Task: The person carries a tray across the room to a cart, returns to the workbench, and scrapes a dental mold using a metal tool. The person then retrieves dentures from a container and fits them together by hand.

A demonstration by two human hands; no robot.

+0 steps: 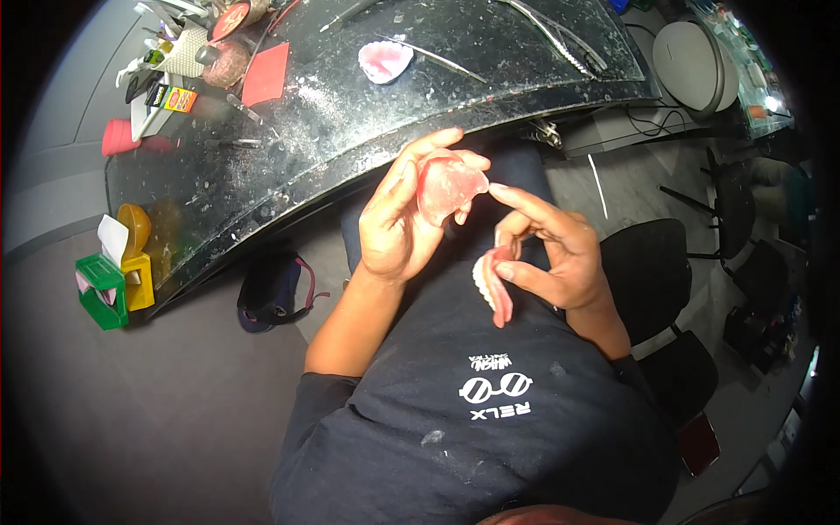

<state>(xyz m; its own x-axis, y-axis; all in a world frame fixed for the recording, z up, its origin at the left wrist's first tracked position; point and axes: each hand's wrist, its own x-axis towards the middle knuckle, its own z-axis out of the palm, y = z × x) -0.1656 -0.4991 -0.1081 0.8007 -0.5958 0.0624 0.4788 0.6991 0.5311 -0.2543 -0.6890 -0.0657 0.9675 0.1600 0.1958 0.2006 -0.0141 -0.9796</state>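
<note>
Just off the front edge of the bench, my left hand [398, 210] holds a pink denture base plate [446, 186], its broad smooth face turned up. The fingers curl behind the plate and the thumb lies along its side. Lower and to the right, my right hand [556, 254] pinches a denture [492, 287] with a pink base and a row of white teeth, which hangs down from thumb and fingers. The right index finger is stretched out, its tip at the right edge of the plate. On the bench beyond lies a white dental cast [385, 61] with pink on it.
The dark, dusty bench [289, 166] curves across the front. It carries metal tools [437, 59], a red wax sheet [265, 74], a pink cup [122, 137] and small boxes. Green [101, 291] and yellow containers hang at its left end. Black chairs [647, 271] stand at right.
</note>
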